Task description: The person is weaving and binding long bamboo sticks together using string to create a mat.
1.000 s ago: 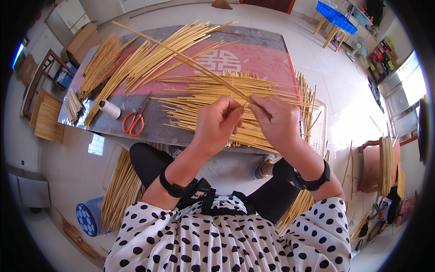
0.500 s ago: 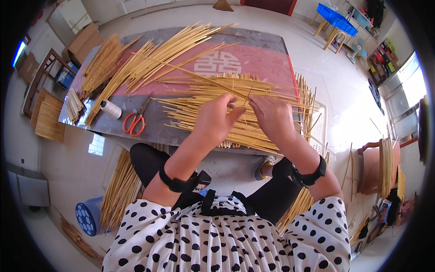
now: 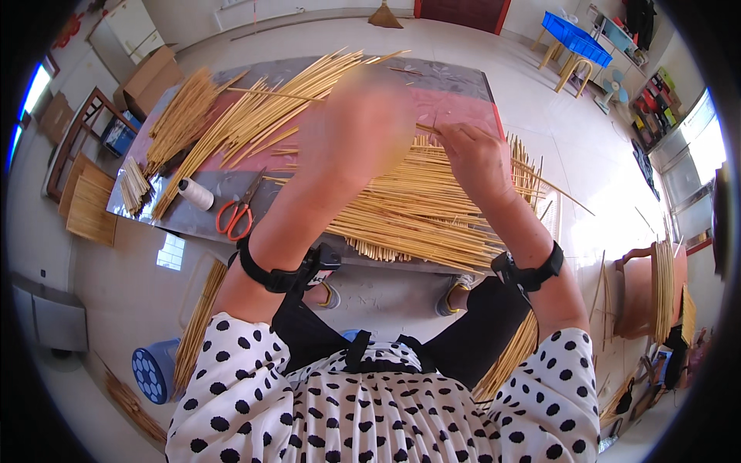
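My right hand [image 3: 472, 150] is closed, thumb and fingertips pinching a long thin straw-coloured stalk [image 3: 557, 189] above the table. The stalk runs slantwise, from the far left down to the lower right. My left hand [image 3: 359, 123] is raised in front of its middle stretch. Its fingers are smeared, so whether it grips anything is hidden. Under both hands lies a wide layer of straw-coloured stalks [image 3: 417, 204], side by side on the table. Left of it are orange-handled scissors [image 3: 235, 217] and a spool of white thread [image 3: 196, 194].
Loose stalks [image 3: 285, 96] and a brushy bundle [image 3: 185, 116] cover the table's far left. The table [image 3: 455, 77] is grey and red. A blue stool [image 3: 152, 374] stands on the floor at lower left, near more stalks [image 3: 198, 328]. A wooden chair [image 3: 644, 289] with stalks is at right.
My left hand has lifted and moved away from my right hand, up and slightly left, blurring. My right hand has shifted slightly right, keeping its pinch on the stalk.
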A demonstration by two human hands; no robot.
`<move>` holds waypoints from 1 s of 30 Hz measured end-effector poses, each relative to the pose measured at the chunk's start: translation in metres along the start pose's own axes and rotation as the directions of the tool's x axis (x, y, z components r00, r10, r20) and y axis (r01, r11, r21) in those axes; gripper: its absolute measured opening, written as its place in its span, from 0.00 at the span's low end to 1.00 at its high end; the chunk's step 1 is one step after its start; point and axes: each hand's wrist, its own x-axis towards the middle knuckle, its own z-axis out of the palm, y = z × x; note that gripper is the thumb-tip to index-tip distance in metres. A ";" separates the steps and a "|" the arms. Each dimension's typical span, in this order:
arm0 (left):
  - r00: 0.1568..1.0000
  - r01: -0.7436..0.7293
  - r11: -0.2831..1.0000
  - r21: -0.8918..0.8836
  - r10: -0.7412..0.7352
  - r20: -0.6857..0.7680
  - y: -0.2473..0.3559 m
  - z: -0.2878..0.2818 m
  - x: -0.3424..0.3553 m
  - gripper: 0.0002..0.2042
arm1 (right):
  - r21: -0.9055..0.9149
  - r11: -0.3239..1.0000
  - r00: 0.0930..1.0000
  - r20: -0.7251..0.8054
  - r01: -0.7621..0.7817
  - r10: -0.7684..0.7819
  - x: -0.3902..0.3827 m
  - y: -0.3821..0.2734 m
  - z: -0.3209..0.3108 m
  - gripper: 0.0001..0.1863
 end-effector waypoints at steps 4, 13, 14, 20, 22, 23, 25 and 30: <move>0.911 -0.299 0.939 0.171 0.334 -0.240 -0.013 0.015 0.009 0.04 | -0.001 1.000 1.000 -0.005 0.014 -0.014 0.002 0.002 0.001 0.05; 0.966 -0.256 0.964 -0.073 0.257 0.013 -0.019 0.045 0.045 0.06 | -0.031 0.999 0.995 -0.087 0.043 -0.046 0.019 0.005 0.006 0.05; 0.964 -0.259 0.958 -0.121 0.264 0.023 -0.021 0.047 0.048 0.06 | -0.032 0.999 0.995 -0.086 0.042 -0.045 0.020 0.006 0.007 0.05; 0.968 0.017 0.952 -0.306 0.061 0.242 -0.043 0.066 0.065 0.08 | 0.027 0.999 0.999 -0.002 0.036 -0.036 0.016 0.009 0.020 0.04; 0.977 0.041 0.934 -0.355 0.036 0.209 -0.050 0.077 0.069 0.09 | -0.008 0.997 0.996 0.036 0.077 -0.076 0.017 0.012 0.019 0.05; 0.984 0.064 0.910 -0.410 0.012 0.180 -0.052 0.082 0.070 0.09 | -0.007 0.997 0.996 0.039 0.077 -0.077 0.018 0.015 0.021 0.05; 0.991 0.029 0.906 -0.422 0.030 0.133 -0.057 0.089 0.072 0.09 | -0.011 0.995 0.991 0.089 0.098 -0.096 0.020 0.025 0.024 0.05; 0.970 0.002 0.950 -0.312 0.073 0.230 -0.056 0.085 0.072 0.09 | 0.049 0.997 0.995 0.081 0.060 -0.064 0.019 0.035 0.029 0.05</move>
